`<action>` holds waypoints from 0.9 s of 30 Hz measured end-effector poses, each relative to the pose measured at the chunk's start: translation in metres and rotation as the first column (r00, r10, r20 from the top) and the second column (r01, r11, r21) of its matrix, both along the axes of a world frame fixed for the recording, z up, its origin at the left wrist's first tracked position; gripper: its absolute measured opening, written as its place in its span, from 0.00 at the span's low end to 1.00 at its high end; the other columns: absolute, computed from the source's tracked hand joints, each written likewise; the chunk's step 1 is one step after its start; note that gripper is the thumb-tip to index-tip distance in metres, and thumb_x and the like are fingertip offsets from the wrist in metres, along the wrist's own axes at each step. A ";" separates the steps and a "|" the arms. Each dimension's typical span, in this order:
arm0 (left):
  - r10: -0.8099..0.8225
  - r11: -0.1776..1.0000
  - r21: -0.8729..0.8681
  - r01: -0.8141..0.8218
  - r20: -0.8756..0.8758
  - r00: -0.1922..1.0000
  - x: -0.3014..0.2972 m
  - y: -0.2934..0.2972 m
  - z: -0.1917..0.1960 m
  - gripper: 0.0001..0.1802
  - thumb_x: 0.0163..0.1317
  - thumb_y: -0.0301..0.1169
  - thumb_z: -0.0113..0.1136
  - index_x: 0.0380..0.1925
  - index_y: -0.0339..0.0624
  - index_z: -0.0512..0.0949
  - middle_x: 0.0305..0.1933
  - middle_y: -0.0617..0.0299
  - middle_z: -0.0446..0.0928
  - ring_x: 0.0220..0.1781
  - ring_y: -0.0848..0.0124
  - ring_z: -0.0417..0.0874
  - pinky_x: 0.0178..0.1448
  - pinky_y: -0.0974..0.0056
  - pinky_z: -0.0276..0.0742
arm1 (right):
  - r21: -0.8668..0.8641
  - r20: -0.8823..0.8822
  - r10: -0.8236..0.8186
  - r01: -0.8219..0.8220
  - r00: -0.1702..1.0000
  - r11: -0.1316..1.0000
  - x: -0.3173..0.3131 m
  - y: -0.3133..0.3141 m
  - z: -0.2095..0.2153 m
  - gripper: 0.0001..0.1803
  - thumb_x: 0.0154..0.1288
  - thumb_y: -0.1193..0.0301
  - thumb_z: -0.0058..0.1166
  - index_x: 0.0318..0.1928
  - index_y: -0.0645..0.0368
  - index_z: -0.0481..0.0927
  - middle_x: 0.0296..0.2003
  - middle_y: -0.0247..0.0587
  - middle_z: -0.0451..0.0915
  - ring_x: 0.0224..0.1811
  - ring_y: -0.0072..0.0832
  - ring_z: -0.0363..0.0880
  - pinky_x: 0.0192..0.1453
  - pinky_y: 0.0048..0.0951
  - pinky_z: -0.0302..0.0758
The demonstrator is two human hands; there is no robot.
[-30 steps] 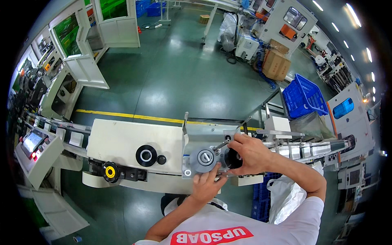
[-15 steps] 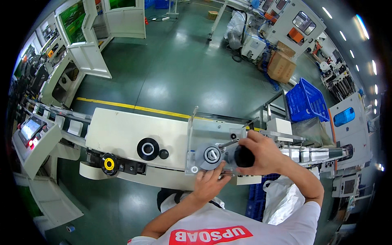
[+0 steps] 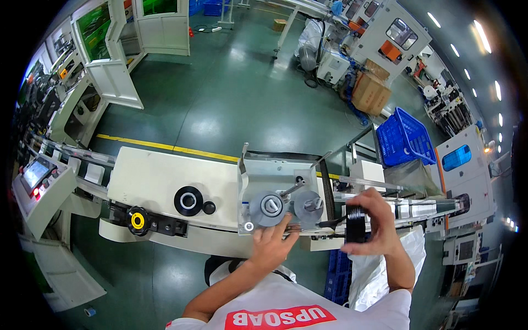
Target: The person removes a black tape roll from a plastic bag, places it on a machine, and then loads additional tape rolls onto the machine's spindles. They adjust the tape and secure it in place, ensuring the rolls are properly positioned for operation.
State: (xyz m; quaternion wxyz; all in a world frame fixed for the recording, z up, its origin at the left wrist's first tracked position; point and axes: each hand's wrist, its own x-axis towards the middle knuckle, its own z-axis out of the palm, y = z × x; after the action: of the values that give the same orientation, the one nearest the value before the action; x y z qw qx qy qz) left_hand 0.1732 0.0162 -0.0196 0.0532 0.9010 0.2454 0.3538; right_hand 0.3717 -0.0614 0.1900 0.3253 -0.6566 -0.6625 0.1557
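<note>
My right hand (image 3: 379, 223) is closed around a roll of black ribbon (image 3: 355, 224), thumb below and fingers over the top, held off the right end of the machine. A dark strip (image 3: 331, 223) runs from the roll toward the bare right spindle with its grey disc (image 3: 308, 205). My left hand (image 3: 271, 242) rests at the front edge of the open ribbon unit (image 3: 279, 169), fingers apart, fingertips just below the left grey disc (image 3: 268, 208) with its white core. Whatever lies under those fingertips is partly hidden.
On the cream machine cover (image 3: 148, 176) sit a black ring-shaped roll (image 3: 188, 201) and a small black cap (image 3: 209, 207). A yellow-centred black knob (image 3: 138, 220) is at the front. A blue crate (image 3: 405, 138) stands at right, a screen panel (image 3: 37, 171) at left.
My right hand has pulled the black roll off the right spindle and carried it rightward, baring the grey disc there. My left hand stays by the left disc.
</note>
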 end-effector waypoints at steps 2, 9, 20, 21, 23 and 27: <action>0.001 1.000 0.000 -0.001 -0.006 1.000 -0.001 -0.001 -0.002 0.16 0.57 0.33 0.60 0.44 0.64 0.86 0.63 0.65 0.76 0.51 0.69 0.69 0.54 0.57 0.55 | 0.050 0.012 0.061 -0.062 0.998 0.997 -0.008 -0.012 0.001 0.41 0.33 0.57 0.83 0.51 0.62 0.81 0.41 0.45 0.79 0.41 0.37 0.78 0.43 0.32 0.75; 0.012 1.000 0.006 -0.012 -0.011 1.000 -0.001 -0.002 -0.004 0.16 0.57 0.34 0.61 0.45 0.62 0.86 0.63 0.64 0.76 0.58 0.65 0.68 0.57 0.54 0.56 | -0.161 -0.099 0.023 -0.038 0.995 0.986 -0.001 -0.053 -0.007 0.39 0.33 0.57 0.82 0.48 0.61 0.83 0.40 0.46 0.79 0.40 0.38 0.80 0.43 0.31 0.77; 0.004 1.000 0.019 -0.003 -0.030 1.000 -0.003 -0.001 -0.002 0.17 0.57 0.34 0.62 0.47 0.61 0.85 0.64 0.62 0.75 0.58 0.64 0.67 0.58 0.53 0.56 | 0.070 0.008 -0.364 0.362 0.932 0.929 0.052 -0.058 -0.013 0.41 0.36 0.60 0.78 0.54 0.62 0.78 0.45 0.42 0.75 0.45 0.33 0.77 0.42 0.28 0.75; -0.002 1.000 0.017 0.002 -0.037 0.999 -0.004 -0.002 -0.003 0.17 0.57 0.35 0.63 0.47 0.60 0.85 0.65 0.61 0.75 0.57 0.64 0.67 0.58 0.53 0.56 | 0.083 0.069 -0.408 0.402 0.910 0.912 0.053 -0.050 -0.007 0.41 0.37 0.61 0.78 0.55 0.61 0.77 0.46 0.42 0.74 0.46 0.33 0.77 0.43 0.28 0.76; -0.013 1.000 -0.002 0.013 -0.043 0.999 -0.006 -0.002 -0.003 0.17 0.56 0.36 0.65 0.48 0.59 0.85 0.65 0.60 0.75 0.57 0.63 0.67 0.59 0.52 0.57 | 0.152 0.091 -0.443 0.427 0.892 0.892 0.049 -0.025 0.003 0.39 0.41 0.70 0.77 0.58 0.59 0.75 0.49 0.41 0.74 0.49 0.34 0.77 0.46 0.30 0.77; -0.056 0.998 -0.031 0.056 -0.021 0.998 -0.008 -0.001 0.005 0.18 0.56 0.38 0.68 0.49 0.55 0.84 0.67 0.55 0.73 0.59 0.60 0.67 0.63 0.47 0.57 | 0.249 0.083 -0.393 0.362 0.916 0.898 0.074 0.023 0.017 0.38 0.47 0.75 0.74 0.62 0.58 0.74 0.49 0.41 0.72 0.50 0.32 0.75 0.54 0.30 0.75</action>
State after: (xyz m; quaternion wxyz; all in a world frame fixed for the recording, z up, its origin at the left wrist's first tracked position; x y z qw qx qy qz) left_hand 0.1651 0.0150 -0.0145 0.0739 0.9105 0.2259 0.3384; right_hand 0.4459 -0.0388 0.2068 0.3784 -0.7397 -0.5557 -0.0313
